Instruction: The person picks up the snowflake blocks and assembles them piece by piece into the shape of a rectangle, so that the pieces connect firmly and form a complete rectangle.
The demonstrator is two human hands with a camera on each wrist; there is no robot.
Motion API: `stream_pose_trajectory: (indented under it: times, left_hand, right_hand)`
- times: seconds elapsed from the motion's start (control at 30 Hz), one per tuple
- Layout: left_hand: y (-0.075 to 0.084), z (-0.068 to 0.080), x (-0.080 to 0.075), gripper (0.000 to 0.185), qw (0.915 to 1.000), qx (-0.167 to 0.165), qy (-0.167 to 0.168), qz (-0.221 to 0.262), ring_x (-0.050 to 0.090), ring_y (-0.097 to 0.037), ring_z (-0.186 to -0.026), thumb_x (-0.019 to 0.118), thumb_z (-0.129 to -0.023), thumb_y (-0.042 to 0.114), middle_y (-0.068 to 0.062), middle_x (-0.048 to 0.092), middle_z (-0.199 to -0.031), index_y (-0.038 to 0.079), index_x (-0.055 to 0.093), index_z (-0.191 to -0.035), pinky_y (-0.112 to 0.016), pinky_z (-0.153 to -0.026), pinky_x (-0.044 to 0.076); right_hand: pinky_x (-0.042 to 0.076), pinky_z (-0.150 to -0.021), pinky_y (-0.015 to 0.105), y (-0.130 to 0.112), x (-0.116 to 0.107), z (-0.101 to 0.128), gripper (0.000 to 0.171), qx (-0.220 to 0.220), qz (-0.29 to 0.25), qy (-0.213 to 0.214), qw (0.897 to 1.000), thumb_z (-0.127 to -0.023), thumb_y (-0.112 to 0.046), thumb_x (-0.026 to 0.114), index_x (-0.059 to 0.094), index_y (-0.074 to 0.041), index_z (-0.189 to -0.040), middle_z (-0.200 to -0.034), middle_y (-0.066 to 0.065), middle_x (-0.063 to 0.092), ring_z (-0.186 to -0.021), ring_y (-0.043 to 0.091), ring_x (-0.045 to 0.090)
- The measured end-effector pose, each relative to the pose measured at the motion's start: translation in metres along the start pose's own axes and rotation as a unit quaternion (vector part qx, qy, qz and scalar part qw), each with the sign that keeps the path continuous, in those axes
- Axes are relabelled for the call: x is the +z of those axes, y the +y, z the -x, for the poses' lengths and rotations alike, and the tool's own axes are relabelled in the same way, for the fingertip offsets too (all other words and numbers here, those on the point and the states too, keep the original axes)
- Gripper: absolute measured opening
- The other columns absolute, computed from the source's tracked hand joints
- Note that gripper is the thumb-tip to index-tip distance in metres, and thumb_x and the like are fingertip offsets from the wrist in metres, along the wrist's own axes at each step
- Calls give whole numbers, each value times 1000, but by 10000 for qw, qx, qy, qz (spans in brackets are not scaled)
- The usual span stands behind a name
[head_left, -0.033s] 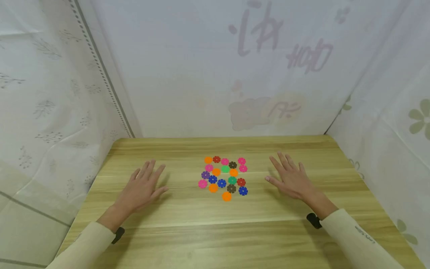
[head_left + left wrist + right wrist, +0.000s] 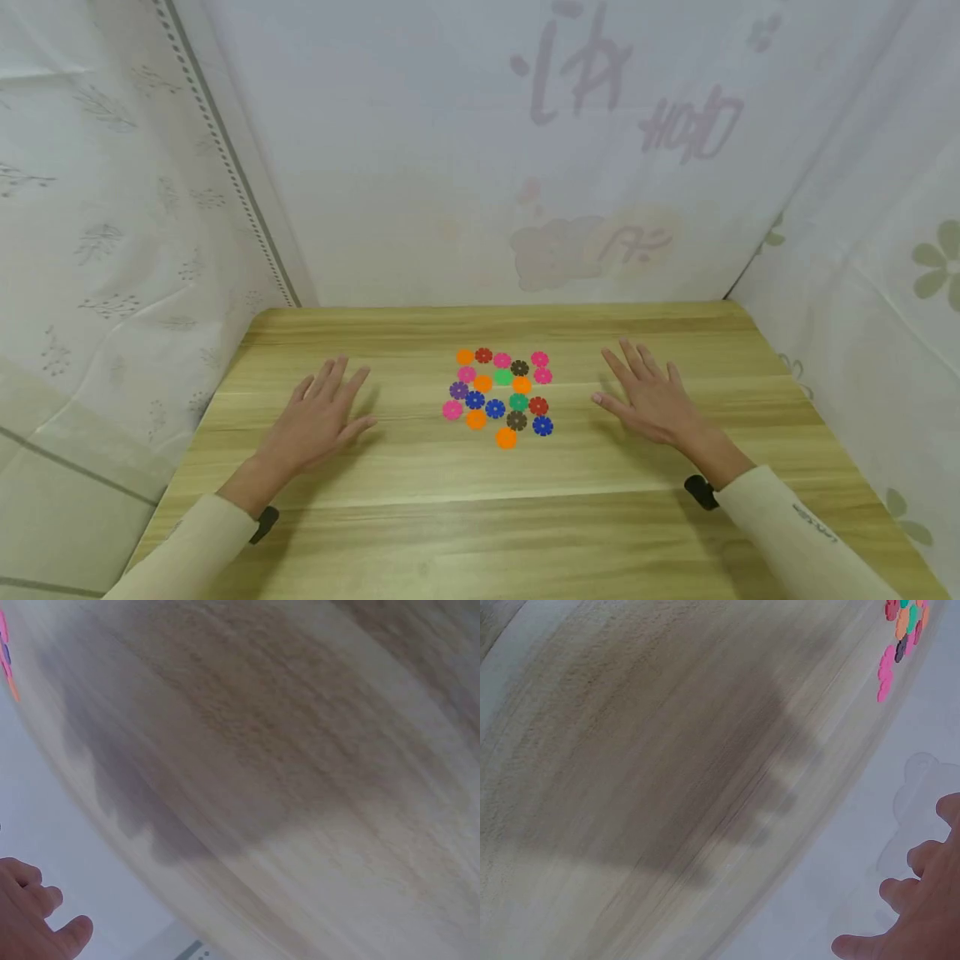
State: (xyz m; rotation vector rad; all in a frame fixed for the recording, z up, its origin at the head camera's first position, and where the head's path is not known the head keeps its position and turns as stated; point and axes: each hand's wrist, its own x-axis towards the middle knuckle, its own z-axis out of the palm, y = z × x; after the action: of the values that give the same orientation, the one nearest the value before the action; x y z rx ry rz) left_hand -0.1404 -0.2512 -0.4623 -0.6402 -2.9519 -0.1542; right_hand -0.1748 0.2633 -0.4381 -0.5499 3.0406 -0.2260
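From the head camera I'm looking down on the wooden bench (image 2: pixel 420 533), and I'll take everything from the cluster of coloured discs (image 2: pixel 500 395) lying near its middle. Well to the left of that cluster is my left hand (image 2: pixel 318 421), palm down on the wood, fingers (image 2: pixel 334 377) straight and slightly spread, holding nothing; a cream sleeve (image 2: pixel 187 542) runs back from it with a dark strap at the wrist. On the left wrist camera I only catch blurred wood grain, the hand's shadow and a few fingertips at the bottom corner, with a sliver of pink and orange from the cluster at the top left edge. In the cluster itself, the small notched discs lie flat, many touching their neighbours: orange, pink, red, blue, green, purple and dark brown, with one orange disc (image 2: pixel 506 438) sitting just off the near edge on its own. Well to the right of the cluster is my right hand (image 2: pixel 652 400), also flat on the bench, fingers (image 2: pixel 633 357) straight and fanned apart, thumb pointing toward the discs but clear of them. The right wrist camera shows the same cluster (image 2: pixel 901 637) far off at its top edge, and fingertips low on the right.
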Motion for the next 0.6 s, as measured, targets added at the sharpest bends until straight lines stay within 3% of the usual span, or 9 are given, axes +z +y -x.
stream_pose_trajectory:
  times: [0.4, 0.6]
  left_hand:
    - [6, -2, -3, 75, 9998, 167, 97, -82, 28, -43, -141, 49, -96, 56, -27, 24, -155, 12, 28, -153, -64, -106, 30]
    - [7, -3, -4, 73, 9999, 59, -84, -115, 28, -44, -141, 48, -97, 55, -27, 24, -155, 11, 29, -153, -66, -106, 29]
  right_hand:
    - [12, -102, 78, -5, 0, 0, 81, 11, -65, -88, 9999, -95, -66, 39, 18, -17, -157, -162, 17, 7, -146, 45, 11]
    - [14, -102, 78, -4, -2, -2, 80, -66, 102, -74, 9999, -95, -66, 39, 20, -17, -156, -162, 18, 10, -146, 45, 14]
